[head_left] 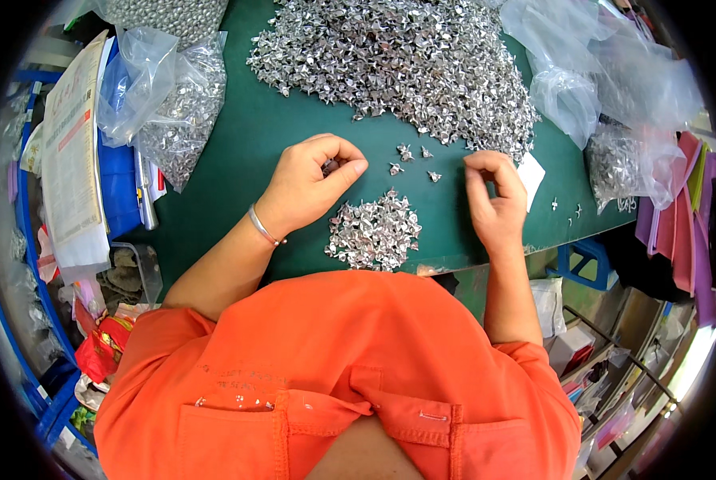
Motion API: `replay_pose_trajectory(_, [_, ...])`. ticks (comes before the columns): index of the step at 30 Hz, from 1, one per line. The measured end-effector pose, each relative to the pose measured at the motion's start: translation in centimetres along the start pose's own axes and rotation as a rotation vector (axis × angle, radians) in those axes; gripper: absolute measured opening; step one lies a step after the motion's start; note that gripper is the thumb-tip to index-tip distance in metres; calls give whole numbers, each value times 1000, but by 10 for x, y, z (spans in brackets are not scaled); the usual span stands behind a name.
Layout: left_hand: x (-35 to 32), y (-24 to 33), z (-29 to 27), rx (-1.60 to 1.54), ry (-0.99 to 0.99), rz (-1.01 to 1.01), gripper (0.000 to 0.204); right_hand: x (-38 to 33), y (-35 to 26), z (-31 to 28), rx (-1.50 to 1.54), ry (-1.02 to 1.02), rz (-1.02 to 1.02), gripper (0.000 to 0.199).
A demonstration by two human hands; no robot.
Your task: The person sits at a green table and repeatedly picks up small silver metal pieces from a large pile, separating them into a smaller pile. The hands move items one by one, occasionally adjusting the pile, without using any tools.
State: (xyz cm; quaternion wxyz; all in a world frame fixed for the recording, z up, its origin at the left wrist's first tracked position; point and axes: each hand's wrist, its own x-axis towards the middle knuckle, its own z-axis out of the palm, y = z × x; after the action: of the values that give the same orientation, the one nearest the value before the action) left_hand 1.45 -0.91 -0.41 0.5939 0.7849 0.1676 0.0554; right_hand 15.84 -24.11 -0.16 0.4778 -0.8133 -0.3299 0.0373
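Observation:
A large heap of small shiny metal parts [406, 60] covers the far side of the green table [254, 136]. A smaller pile of the same parts [374, 232] lies near the front edge, between my hands. My left hand [310, 188] is curled into a loose fist with a few small parts held inside it, a silver bangle on the wrist. My right hand [494, 200] hovers at the heap's near edge, thumb and fingers pinched together; whether a part is between them is hidden. A few loose parts [410, 156] lie between the two hands.
Clear plastic bags of metal parts sit at the left [178, 104] and right [622, 160]. A blue bin [118, 184] with a printed sheet stands at the left. A white slip [531, 178] lies by my right hand. Pink sheets [686, 224] hang at the right edge.

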Motion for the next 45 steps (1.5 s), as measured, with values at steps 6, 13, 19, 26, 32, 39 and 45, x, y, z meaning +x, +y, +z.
replay_pose_trajectory(6, [0, -4, 1, 4, 11, 2, 13, -10, -8, 25, -85, -46, -126, 17])
replay_pose_trajectory(13, [1, -4, 1, 48, 14, 15, 15, -20, -13, 10, -106, -9, -262, 14])
replay_pose_trajectory(19, [2, -6, 2, 46, 13, 32, 16, -23, -8, 12, -37, 57, -70, 12])
replay_pose_trajectory(26, [1, -4, 1, 56, 14, 0, 16, -26, -10, 24, -127, -37, -277, 20])
replay_pose_trajectory(32, [0, -5, 1, 16, 10, -12, 14, -30, -7, 18, -225, -66, -398, 22])
replay_pose_trajectory(39, [1, -7, 2, 25, 9, 14, 14, -36, -20, 22, -29, 6, -58, 19])
replay_pose_trajectory(45, [0, -6, 1, -4, 9, -11, 13, -28, -11, 29, -167, -33, -415, 28])
